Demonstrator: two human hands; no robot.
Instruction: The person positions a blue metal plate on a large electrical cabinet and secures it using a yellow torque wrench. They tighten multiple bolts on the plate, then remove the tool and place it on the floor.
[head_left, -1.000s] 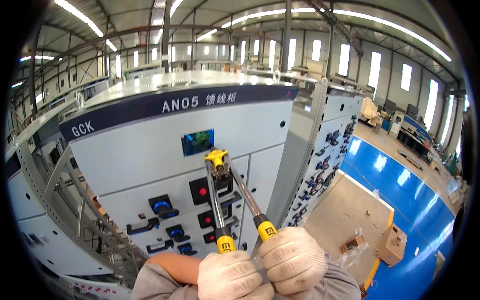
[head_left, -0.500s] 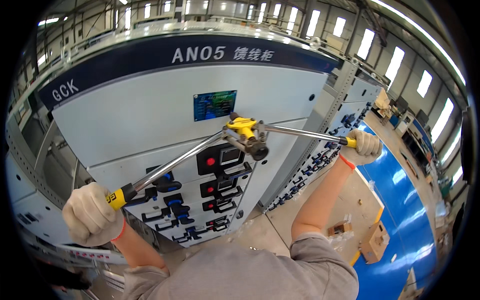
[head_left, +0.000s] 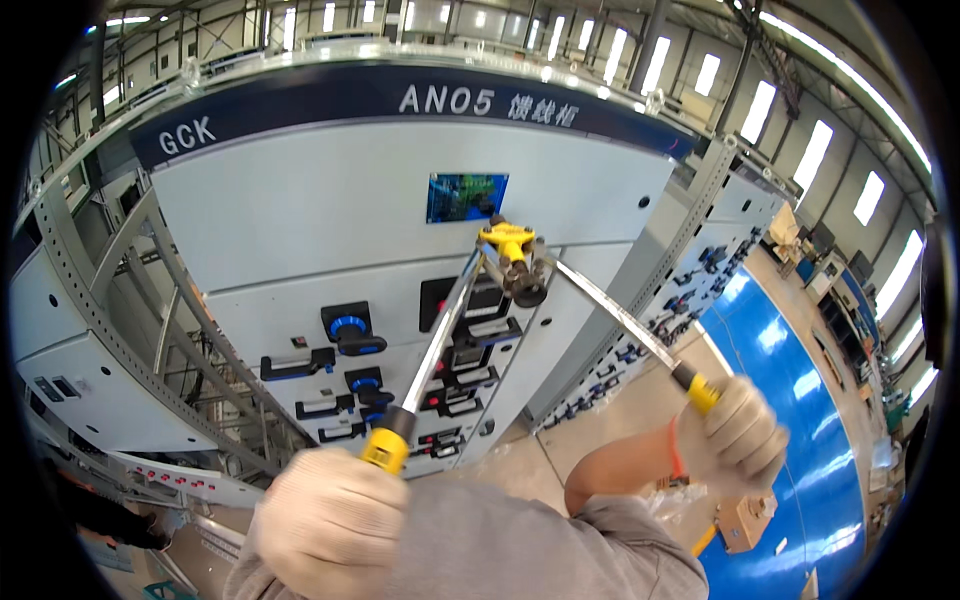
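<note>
My left hand (head_left: 333, 522), in a pale work glove, is closed around the yellow grip of one handle of a long-handled crimping tool (head_left: 508, 240). My right hand (head_left: 742, 435), gloved too, closes on the grip of the other handle. The tool's yellow head with its dark round end points away from me, in front of a grey switchgear cabinet (head_left: 300, 215). Its two chrome arms spread toward my hands in a V. Whether anything sits in the jaws cannot be made out. Behind the tool are a blue-green nameplate (head_left: 467, 198) and black rotary handles (head_left: 352, 328) on the cabinet front.
More cabinets stand to the left (head_left: 110, 390) and right. An open metal frame (head_left: 165, 320) adjoins the near cabinet. On the right lie a blue floor strip (head_left: 830, 430) and a cardboard box (head_left: 745, 522). A person's dark-clothed leg (head_left: 110, 510) shows at lower left.
The tool's handles have swung closer together and toward me. My left hand has moved right and down, my right hand down. The view has shifted left.
</note>
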